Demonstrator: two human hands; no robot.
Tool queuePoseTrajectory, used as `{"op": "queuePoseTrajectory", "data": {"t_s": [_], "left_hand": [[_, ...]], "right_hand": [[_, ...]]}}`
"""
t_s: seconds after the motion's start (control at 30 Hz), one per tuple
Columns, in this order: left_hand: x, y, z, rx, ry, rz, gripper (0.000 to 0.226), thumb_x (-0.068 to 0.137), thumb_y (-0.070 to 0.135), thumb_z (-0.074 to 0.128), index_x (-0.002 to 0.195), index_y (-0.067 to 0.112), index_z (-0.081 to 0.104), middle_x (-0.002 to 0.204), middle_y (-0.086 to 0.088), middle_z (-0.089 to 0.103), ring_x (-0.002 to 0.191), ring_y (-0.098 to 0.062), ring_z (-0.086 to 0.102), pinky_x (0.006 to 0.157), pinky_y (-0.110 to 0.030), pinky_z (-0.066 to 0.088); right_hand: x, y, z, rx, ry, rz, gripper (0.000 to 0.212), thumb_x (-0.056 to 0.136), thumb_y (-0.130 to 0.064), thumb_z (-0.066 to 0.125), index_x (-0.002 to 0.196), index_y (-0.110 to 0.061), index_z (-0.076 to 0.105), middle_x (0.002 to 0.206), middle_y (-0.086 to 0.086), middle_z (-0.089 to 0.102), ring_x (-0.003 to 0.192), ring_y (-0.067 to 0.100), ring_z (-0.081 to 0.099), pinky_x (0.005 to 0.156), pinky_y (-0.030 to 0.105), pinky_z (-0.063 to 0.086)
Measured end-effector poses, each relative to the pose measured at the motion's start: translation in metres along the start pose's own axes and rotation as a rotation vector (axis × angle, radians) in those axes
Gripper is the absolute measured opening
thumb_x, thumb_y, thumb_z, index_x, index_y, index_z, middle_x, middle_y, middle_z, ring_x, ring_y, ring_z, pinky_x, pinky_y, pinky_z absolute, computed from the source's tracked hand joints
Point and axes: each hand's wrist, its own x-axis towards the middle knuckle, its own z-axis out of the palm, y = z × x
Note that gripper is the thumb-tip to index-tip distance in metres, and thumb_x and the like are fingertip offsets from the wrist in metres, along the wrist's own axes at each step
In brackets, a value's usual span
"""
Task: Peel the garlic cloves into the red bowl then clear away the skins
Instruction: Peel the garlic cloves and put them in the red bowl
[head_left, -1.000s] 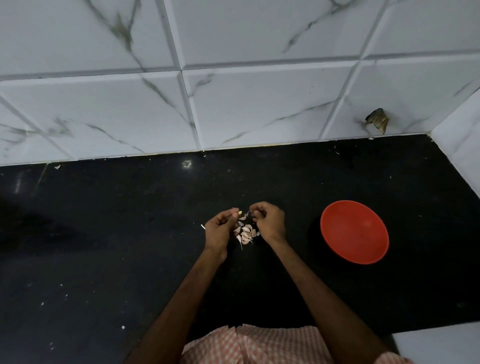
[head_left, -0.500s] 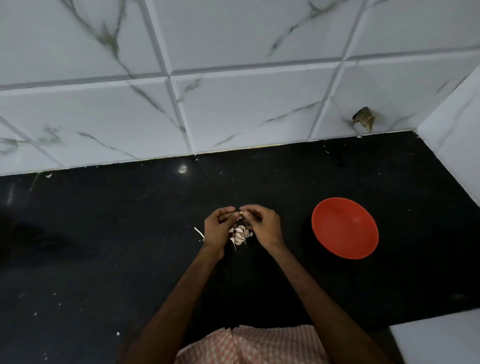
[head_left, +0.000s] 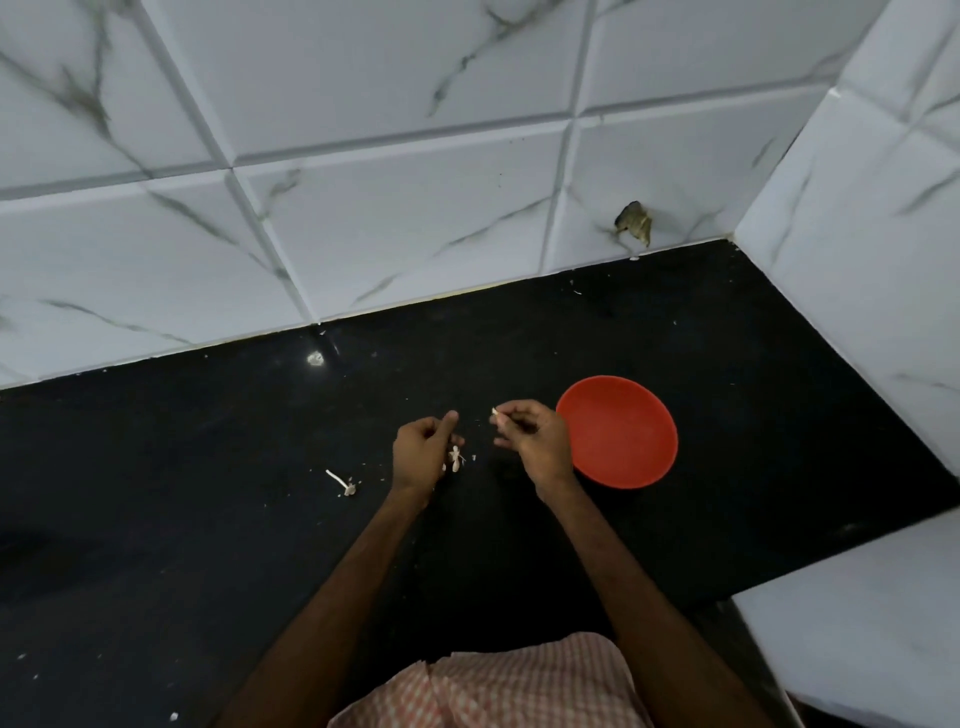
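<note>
Seemingly early yet: the garlic clove (head_left: 495, 413), small and pale, is pinched at the fingertips of the right hand (head_left: 535, 439), just left of the red bowl (head_left: 623, 441), which shows nothing peeled inside. That grip is closed tight on it. The left hand (head_left: 420, 452) is curled nearby; whether its grip holds anything I cannot tell. Loose skins (head_left: 456, 460) lie beside it on the black desk (head_left: 208, 519), with a stalk (head_left: 340, 480) farther left. Most of the peeling and all of the clearing look undone.

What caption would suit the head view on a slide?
The right hand pinches a garlic piece beside the red bowl; left hand by loose skins on the black counter.
</note>
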Motion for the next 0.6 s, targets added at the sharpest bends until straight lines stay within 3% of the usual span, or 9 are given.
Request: {"op": "queuePoseTrajectory", "data": {"t_s": [0.1, 0.17, 0.27, 0.4, 0.6], "left_hand": [[0.006, -0.016, -0.006, 0.27, -0.03, 0.052, 0.013, 0.089, 0.026, 0.072, 0.083, 0.024, 0.06, 0.085, 0.005, 0.07, 0.078, -0.011, 0.066, 0.073, -0.036, 0.056], [0.007, -0.026, -0.015, 0.46, -0.022, 0.089, 0.013, 0.09, 0.023, 0.07, 0.09, 0.03, 0.059, 0.096, 0.011, 0.067, 0.088, -0.01, 0.066, 0.078, -0.035, 0.055], [0.012, -0.037, -0.033, 0.653, 0.09, 0.146, 0.011, 0.095, 0.019, 0.061, 0.102, 0.025, 0.065, 0.107, 0.006, 0.063, 0.096, -0.014, 0.062, 0.078, -0.031, 0.048], [0.018, -0.051, -0.051, 0.719, 0.105, 0.117, 0.018, 0.096, 0.019, 0.058, 0.111, 0.022, 0.067, 0.111, 0.0, 0.061, 0.099, -0.021, 0.062, 0.076, -0.03, 0.043], [0.023, -0.052, -0.054, 0.75, 0.068, 0.138, 0.025, 0.094, 0.026, 0.064, 0.118, 0.026, 0.065, 0.112, 0.002, 0.061, 0.097, -0.017, 0.062, 0.08, -0.033, 0.051]], "right_hand": [[0.013, -0.004, -0.03, -0.156, 0.112, -0.045, 0.011, 0.089, 0.002, 0.068, 0.097, -0.005, 0.069, 0.097, 0.005, 0.071, 0.088, 0.013, 0.069, 0.066, 0.019, 0.058], [0.022, -0.001, -0.057, -0.35, 0.215, -0.086, 0.012, 0.087, 0.003, 0.07, 0.095, -0.006, 0.07, 0.093, 0.003, 0.071, 0.084, 0.013, 0.067, 0.068, 0.011, 0.05], [0.033, 0.014, -0.09, -0.592, 0.317, -0.045, 0.015, 0.084, 0.002, 0.072, 0.096, -0.008, 0.072, 0.097, 0.008, 0.074, 0.093, 0.022, 0.068, 0.081, 0.021, 0.046], [0.038, 0.022, -0.099, -0.877, 0.164, 0.119, 0.019, 0.089, -0.006, 0.068, 0.105, -0.014, 0.072, 0.107, 0.005, 0.073, 0.104, 0.021, 0.067, 0.09, 0.035, 0.049], [0.039, 0.006, -0.092, -1.145, 0.045, 0.118, 0.032, 0.09, -0.005, 0.063, 0.12, -0.016, 0.068, 0.124, 0.008, 0.066, 0.115, 0.025, 0.061, 0.097, 0.039, 0.049]]}}
